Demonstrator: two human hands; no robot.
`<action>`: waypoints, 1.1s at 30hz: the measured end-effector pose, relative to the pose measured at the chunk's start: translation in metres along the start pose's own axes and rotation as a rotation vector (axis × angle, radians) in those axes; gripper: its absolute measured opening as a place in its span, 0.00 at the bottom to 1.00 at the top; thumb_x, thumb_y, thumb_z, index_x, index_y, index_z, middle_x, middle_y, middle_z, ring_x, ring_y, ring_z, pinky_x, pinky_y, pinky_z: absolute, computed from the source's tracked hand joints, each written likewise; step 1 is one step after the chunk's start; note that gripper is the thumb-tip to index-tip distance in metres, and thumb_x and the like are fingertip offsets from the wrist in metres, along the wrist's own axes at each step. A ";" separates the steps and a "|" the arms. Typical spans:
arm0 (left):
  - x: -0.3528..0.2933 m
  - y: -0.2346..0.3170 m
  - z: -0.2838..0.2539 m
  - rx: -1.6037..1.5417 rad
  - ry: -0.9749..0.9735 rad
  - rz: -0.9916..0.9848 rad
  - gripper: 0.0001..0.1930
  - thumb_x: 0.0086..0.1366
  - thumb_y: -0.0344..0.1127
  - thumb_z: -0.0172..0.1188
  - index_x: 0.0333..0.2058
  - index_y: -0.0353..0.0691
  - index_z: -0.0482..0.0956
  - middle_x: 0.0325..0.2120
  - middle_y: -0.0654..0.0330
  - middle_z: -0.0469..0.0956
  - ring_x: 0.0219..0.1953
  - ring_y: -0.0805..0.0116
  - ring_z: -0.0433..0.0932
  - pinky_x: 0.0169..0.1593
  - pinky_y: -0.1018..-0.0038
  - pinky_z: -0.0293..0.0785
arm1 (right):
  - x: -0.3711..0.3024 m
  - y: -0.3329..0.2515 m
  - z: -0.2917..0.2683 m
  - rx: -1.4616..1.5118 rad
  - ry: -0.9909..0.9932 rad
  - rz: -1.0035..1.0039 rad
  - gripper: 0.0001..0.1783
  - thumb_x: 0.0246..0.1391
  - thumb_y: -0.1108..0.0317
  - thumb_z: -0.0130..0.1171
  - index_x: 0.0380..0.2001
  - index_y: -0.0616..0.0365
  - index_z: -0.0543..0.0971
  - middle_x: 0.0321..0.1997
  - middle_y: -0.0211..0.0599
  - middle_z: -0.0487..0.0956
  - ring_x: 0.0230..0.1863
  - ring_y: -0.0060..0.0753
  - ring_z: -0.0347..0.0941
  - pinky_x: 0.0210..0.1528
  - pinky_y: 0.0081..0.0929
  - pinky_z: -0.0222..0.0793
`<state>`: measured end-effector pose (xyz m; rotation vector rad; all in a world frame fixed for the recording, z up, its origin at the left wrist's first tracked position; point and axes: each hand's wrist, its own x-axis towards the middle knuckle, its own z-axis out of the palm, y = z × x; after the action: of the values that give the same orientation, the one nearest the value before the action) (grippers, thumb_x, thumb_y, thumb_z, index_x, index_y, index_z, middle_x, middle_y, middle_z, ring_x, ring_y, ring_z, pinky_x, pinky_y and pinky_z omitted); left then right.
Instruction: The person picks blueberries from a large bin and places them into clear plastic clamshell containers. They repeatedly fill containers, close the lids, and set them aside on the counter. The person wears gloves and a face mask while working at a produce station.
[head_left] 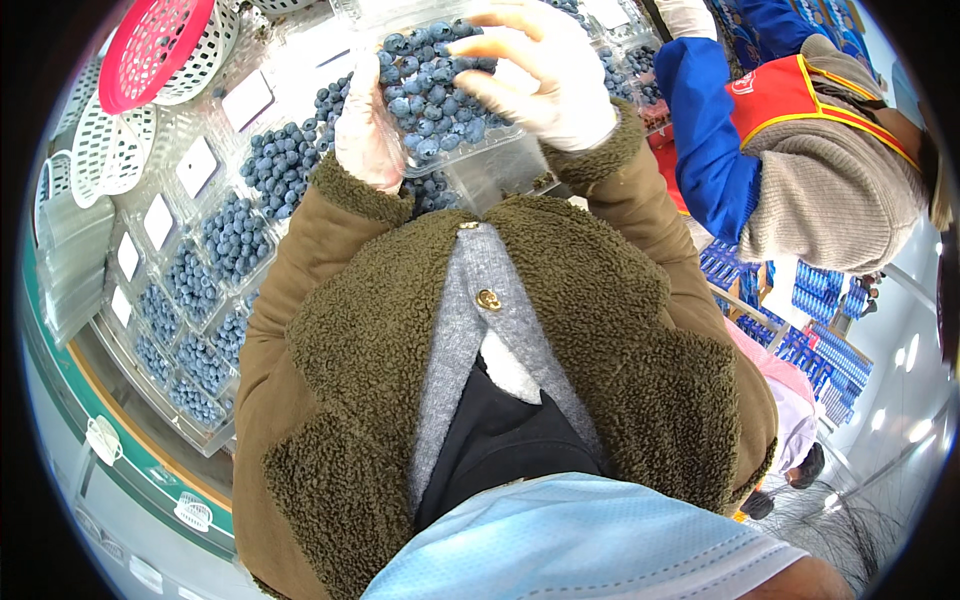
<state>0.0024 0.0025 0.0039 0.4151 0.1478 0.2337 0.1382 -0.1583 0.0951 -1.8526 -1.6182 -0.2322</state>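
A clear plastic punnet of blueberries [430, 100] is in front of me at the top of the view. My left hand [366, 130], in a thin whitish glove, grips its left side. My right hand [545, 75], gloved the same way, reaches over the punnet from the right. Its fingers are bent and apart, with the tips at the berries. Whether a single berry is between them is not plain. Beneath and to the left, several more filled punnets [235, 240] stand in rows, some with white cards [197, 167] beside them.
At the upper left stand white perforated baskets [115, 150], one with a red-rimmed basket [155, 50] by it. Stacked clear lids [75, 260] lie at the table's left edge. On the right, a co-worker in blue sleeves [705, 140] works close by, near blue cartons [815, 345].
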 end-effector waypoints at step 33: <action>0.023 0.012 -0.012 0.079 0.659 -0.017 0.27 0.72 0.57 0.60 0.57 0.42 0.75 0.56 0.62 0.74 0.62 0.68 0.67 0.70 0.62 0.57 | 0.025 0.088 0.045 1.336 0.208 0.443 0.48 0.68 0.37 0.50 0.75 0.64 0.56 0.74 0.42 0.66 0.65 0.33 0.68 0.69 0.38 0.61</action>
<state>0.0197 0.0241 -0.0044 0.4026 0.8090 0.3432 0.2134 -0.1138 0.0420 -0.9828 -0.7566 0.6773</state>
